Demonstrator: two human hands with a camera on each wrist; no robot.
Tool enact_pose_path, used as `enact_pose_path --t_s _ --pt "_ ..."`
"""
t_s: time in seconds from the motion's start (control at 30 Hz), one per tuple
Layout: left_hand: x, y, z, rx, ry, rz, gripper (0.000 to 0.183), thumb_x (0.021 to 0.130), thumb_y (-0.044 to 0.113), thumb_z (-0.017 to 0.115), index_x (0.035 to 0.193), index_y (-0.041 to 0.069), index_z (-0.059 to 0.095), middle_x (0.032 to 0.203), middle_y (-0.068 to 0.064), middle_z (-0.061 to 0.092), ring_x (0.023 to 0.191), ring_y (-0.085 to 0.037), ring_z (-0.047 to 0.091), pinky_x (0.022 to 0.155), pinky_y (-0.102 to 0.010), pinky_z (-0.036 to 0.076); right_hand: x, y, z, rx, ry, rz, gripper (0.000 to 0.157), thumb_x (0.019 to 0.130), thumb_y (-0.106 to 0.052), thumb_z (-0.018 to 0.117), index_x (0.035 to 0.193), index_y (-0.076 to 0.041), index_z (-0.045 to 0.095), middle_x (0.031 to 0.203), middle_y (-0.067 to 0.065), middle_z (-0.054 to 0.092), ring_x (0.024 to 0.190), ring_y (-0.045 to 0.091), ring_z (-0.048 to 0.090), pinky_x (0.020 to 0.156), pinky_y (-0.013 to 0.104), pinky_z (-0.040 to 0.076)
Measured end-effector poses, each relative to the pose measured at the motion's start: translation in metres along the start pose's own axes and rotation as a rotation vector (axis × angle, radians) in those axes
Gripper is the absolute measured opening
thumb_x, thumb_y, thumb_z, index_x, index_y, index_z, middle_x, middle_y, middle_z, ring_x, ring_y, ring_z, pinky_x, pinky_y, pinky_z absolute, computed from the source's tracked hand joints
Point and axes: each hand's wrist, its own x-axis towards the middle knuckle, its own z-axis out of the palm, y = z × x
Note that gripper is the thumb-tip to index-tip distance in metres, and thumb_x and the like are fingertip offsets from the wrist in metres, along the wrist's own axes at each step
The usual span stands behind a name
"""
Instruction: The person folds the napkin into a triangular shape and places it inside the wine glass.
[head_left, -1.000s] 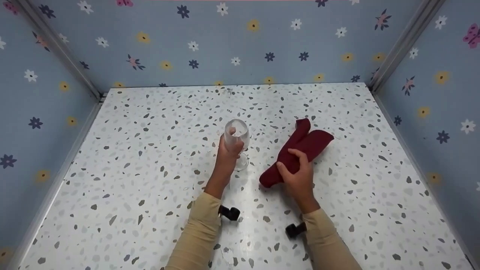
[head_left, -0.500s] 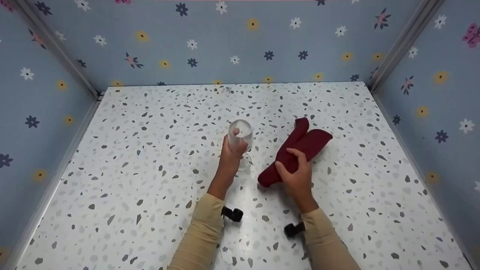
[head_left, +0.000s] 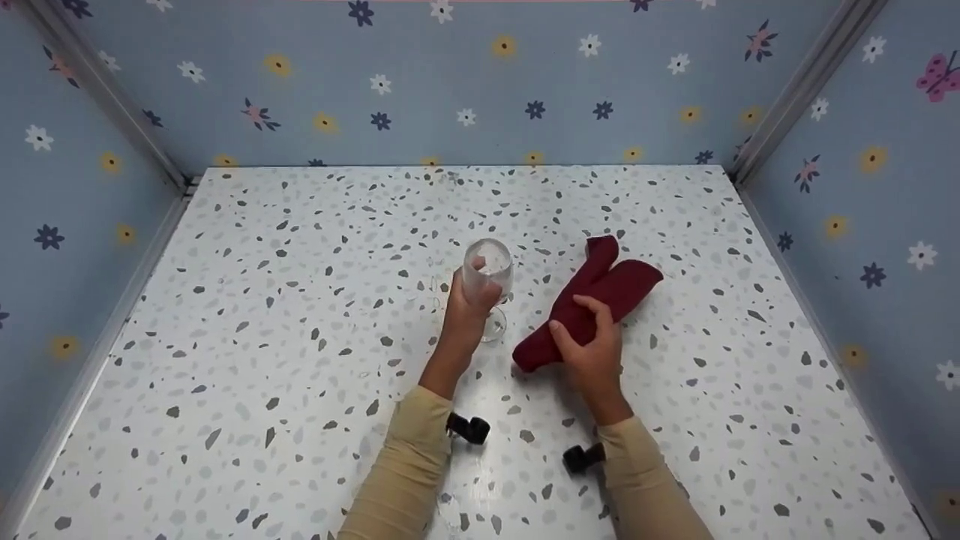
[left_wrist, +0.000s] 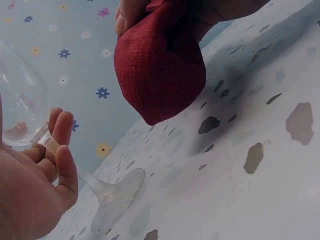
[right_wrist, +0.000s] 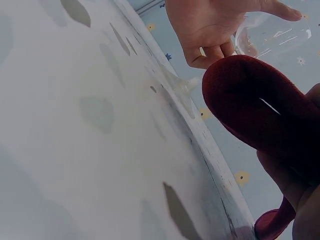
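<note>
My left hand (head_left: 469, 307) grips a clear stemmed wine glass (head_left: 487, 262), its fingers curled round the stem and lower bowl. The glass is upright, and its round foot (left_wrist: 120, 200) shows below the hand in the left wrist view. To the right, my right hand (head_left: 592, 341) pinches a folded dark red cloth napkin (head_left: 600, 289) between thumb and fingers. The napkin's two lobes fan out toward the back, and its rounded lower end points toward the glass. In the left wrist view that end (left_wrist: 160, 75) hangs over the table with a shadow beneath it.
Both hands work over a white speckled table (head_left: 262, 300). Blue flower-patterned panels stand at the back (head_left: 420, 82), left (head_left: 67, 210) and right (head_left: 870, 225). Each wrist carries a small black camera, one on the left (head_left: 471, 429) and one on the right (head_left: 581, 459).
The left hand has moved slightly right with the wine glass, bringing it closer to the napkin. The right hand keeps its pinch on the napkin. The head view has shifted a little.
</note>
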Motion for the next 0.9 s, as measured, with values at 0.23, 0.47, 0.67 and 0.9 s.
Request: enact_pose_path --t_s 0.23,0.47,0.67,0.9 --pt "0.0 -0.002 0.003 -0.045 -0.015 0.033 0.117 0.064 0.082 0.072 0.146 0.006 0.036 0.13 -0.019 0.048 0.11 -0.027 0.054 0.096 -0.046 0.047 0.003 0.0 0.0 0.021 0.008 0.0 0.045 0.085 0.002 0.076 0.126 0.006 0.058 0.122 0.025 0.055 0.108 0.03 0.051 0.091 0.042 0.041" --pt "0.0 -0.004 0.007 -0.019 -0.009 0.036 0.122 0.061 0.086 0.069 0.147 0.005 0.037 0.132 -0.019 0.05 0.114 -0.027 0.054 0.098 -0.038 0.046 0.003 0.001 0.001 0.032 0.027 0.007 0.044 0.086 0.003 0.076 0.126 0.006 0.058 0.124 0.024 0.055 0.11 0.03 0.05 0.093 0.043 0.04" --pt "-0.002 -0.008 0.007 -0.026 -0.016 0.057 0.125 0.063 0.085 0.067 0.152 0.005 0.031 0.135 -0.018 0.048 0.115 -0.027 0.052 0.1 -0.04 0.044 0.004 0.005 0.002 0.003 0.033 0.011 0.045 0.085 0.0 0.077 0.126 0.003 0.059 0.123 0.024 0.057 0.109 0.03 0.051 0.092 0.041 0.039" --pt "0.0 -0.009 0.009 -0.029 -0.008 0.061 0.126 0.061 0.086 0.067 0.151 0.005 0.032 0.131 -0.017 0.05 0.112 -0.026 0.053 0.097 -0.039 0.046 0.013 0.003 -0.002 0.024 0.038 0.004 0.044 0.085 0.0 0.077 0.125 0.004 0.059 0.124 0.023 0.057 0.11 0.028 0.051 0.091 0.041 0.041"
